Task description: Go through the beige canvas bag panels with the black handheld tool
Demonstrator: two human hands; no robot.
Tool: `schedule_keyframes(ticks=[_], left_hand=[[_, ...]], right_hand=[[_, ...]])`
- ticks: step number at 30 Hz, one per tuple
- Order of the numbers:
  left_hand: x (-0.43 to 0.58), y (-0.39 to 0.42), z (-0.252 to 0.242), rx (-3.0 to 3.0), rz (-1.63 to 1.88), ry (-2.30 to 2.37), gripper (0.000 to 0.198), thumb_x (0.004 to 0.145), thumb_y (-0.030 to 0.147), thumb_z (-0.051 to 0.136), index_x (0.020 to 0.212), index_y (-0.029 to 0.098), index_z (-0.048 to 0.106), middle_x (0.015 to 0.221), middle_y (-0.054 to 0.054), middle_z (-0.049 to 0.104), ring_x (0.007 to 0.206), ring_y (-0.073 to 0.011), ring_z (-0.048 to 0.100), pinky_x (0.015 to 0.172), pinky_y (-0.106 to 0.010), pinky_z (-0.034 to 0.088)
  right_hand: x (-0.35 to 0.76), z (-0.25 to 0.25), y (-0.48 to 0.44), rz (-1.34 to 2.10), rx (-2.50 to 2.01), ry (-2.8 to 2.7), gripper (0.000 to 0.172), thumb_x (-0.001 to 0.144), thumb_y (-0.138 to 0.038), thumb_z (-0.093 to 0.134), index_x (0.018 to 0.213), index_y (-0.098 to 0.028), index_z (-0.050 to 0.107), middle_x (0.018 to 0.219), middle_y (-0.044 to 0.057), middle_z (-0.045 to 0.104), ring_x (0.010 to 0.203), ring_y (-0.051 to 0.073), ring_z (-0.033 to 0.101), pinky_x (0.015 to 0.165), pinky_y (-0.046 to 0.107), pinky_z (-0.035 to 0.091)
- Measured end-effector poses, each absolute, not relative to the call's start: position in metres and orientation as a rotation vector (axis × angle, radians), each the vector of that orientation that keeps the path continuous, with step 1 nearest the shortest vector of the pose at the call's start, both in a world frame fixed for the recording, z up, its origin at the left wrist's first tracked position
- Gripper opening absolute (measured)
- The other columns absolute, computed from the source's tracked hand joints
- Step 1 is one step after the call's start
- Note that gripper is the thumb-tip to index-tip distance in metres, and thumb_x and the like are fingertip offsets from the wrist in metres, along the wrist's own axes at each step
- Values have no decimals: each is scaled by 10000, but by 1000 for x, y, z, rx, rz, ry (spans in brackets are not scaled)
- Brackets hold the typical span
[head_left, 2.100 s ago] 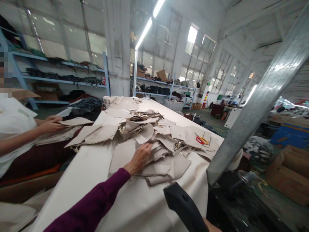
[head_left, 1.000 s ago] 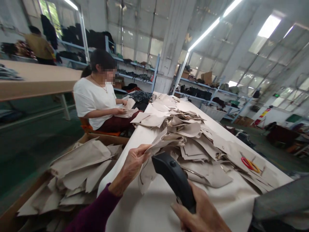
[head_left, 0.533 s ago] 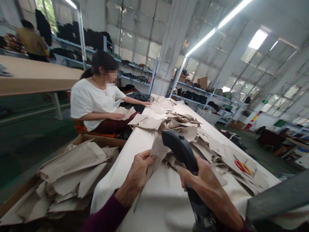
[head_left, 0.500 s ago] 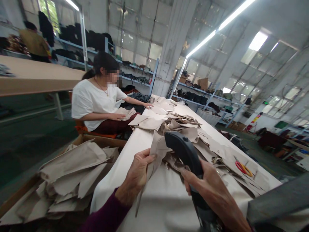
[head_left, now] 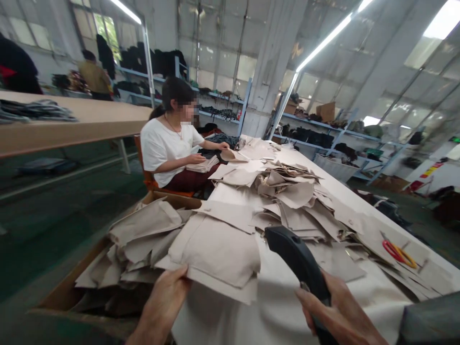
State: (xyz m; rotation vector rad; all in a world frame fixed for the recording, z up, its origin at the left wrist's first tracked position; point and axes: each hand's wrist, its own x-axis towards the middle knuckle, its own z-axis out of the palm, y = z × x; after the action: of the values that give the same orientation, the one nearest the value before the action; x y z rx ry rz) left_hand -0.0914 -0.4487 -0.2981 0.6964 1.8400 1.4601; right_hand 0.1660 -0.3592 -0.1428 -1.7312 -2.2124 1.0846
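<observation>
My left hand (head_left: 167, 294) grips the near edge of a beige fabric piece (head_left: 217, 251), thumb on top. The piece is stitched in layers, with a flap at its far end, and lies spread flat over the table's left edge. In my right hand (head_left: 336, 306) is a black curved hand-held trimmer (head_left: 296, 256), my fingers wrapped round its body. The trimmer's small metal tip (head_left: 261, 232) points left, close to the right edge of the held piece. Beyond it, similar beige pieces (head_left: 294, 191) lie in a loose heap on the white-covered table (head_left: 273, 287).
A cardboard box (head_left: 57, 299) full of beige pieces (head_left: 147, 230) stands left of the table. Red-and-yellow-handled scissors (head_left: 398, 254) lie at the right. A seated co-worker (head_left: 168, 139) handles beige pieces on the table's far left. A grey metal part (head_left: 431, 318) juts in at lower right.
The fabric in my left hand has gone from upright and edge-on to spread flat, and that hand has moved left and down. The trimmer has shifted down and right. My view has turned left.
</observation>
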Motion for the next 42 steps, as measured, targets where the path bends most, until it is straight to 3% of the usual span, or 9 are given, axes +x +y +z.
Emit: schedule_keyframes(ticks=[5,9,12,14,16,19,24,33,42], left_hand=[[-36,-455,-326,398,1429,1561,95,528,280,575,535,198,623,565,-64,595,752,-256,588,757,-343,482],[10,-442,-351,234,1425,1171,295,612,445,581,652,158,635,790,-109,640,788,-231,596,741,-337,488],[2,-458,-370,379,1173,980,359,579,486,682,641,136,630,687,-74,614,669,-192,574,657,-294,476],[-30,-476,-375,569,1023,1094,297,553,402,725,513,139,592,531,-33,553,557,-162,520,558,-250,429],[-75,-488,-369,794,977,1513,305,689,421,607,530,160,602,546,-30,571,520,-161,503,508,-247,390],[-139,-471,-349,1029,1261,2143,211,776,383,558,811,199,656,854,-48,648,793,-211,574,728,-276,420],[-180,-381,-342,1615,1440,2022,312,783,252,542,1074,195,636,1154,-108,561,1118,-262,473,987,-351,324],[-179,-347,-311,1645,1325,1796,242,822,245,471,668,156,635,693,-20,561,679,-148,511,642,-230,346],[-142,-365,-286,1182,1444,1564,265,772,353,530,665,132,630,568,8,513,529,-109,450,479,-198,312]], right_hand=[[152,-154,-356,1147,-1697,-2282,270,781,-453,456,794,-183,459,539,-25,524,494,131,537,485,225,429],[142,-158,-353,1121,-1665,-2384,258,782,-432,458,798,-175,455,579,-18,523,501,124,539,483,223,433],[137,-167,-352,1178,-1700,-2411,241,792,-412,457,807,-172,441,583,-19,522,510,126,551,488,225,437],[135,-174,-352,1226,-1712,-2408,237,806,-409,449,817,-173,433,591,-18,524,523,131,563,492,226,440],[133,-179,-353,1250,-1712,-2414,242,810,-412,455,819,-172,429,589,-20,516,524,133,565,487,225,435],[126,-183,-354,1285,-1711,-2396,225,807,-390,475,821,-171,427,563,-30,502,502,127,552,466,215,413],[117,-188,-358,1359,-1698,-2336,241,794,-376,493,891,-160,447,569,-37,503,495,125,551,458,209,415],[122,-196,-362,1349,-1662,-2349,251,796,-352,494,936,-147,457,602,-23,517,497,132,555,456,222,432],[97,-177,-365,1427,-1520,-2313,185,789,-290,519,902,-146,488,654,-23,526,514,106,550,457,192,421]])
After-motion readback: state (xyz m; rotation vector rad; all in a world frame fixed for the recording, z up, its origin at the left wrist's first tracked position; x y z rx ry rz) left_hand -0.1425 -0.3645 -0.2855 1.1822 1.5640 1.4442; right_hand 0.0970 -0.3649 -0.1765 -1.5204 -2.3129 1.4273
